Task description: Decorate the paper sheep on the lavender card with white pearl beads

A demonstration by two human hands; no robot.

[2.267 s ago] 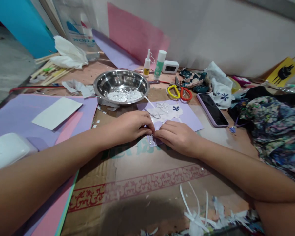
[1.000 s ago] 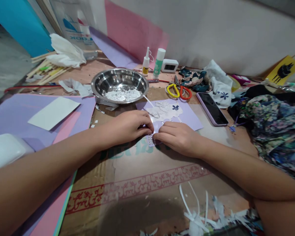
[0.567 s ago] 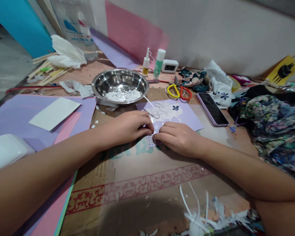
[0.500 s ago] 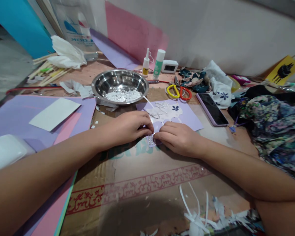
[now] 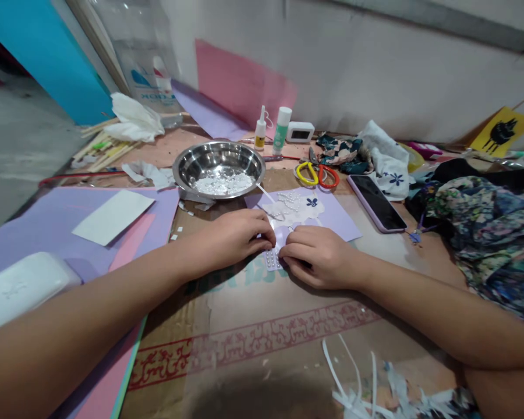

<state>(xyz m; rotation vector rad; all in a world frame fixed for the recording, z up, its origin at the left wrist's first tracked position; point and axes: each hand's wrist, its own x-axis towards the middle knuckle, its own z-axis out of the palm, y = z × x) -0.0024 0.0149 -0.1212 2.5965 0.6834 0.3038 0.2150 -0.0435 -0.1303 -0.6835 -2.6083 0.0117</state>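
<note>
A small sheet of stick-on pearls lies low between my hands, its rows of beads partly covered by fingers. My right hand is closed on the sheet's right edge. At its upper left, my left hand is closed in a pinch; whatever sits between those fingertips is too small to make out. Just beyond both hands is a lilac paper sheet. It carries a white scalloped fabric piece with a dark blue flower and strings of pearl beads.
Behind the hands stand a metal bowl of white bits, a glue bottle, a glue stick and scissors. A phone and floral cloth lie right. Coloured paper and a white case are left.
The whole scene sits lower in view as the camera has tilted up slightly. My fingers have barely shifted at the pearl sheet; my right fingers uncover slightly more of it.
</note>
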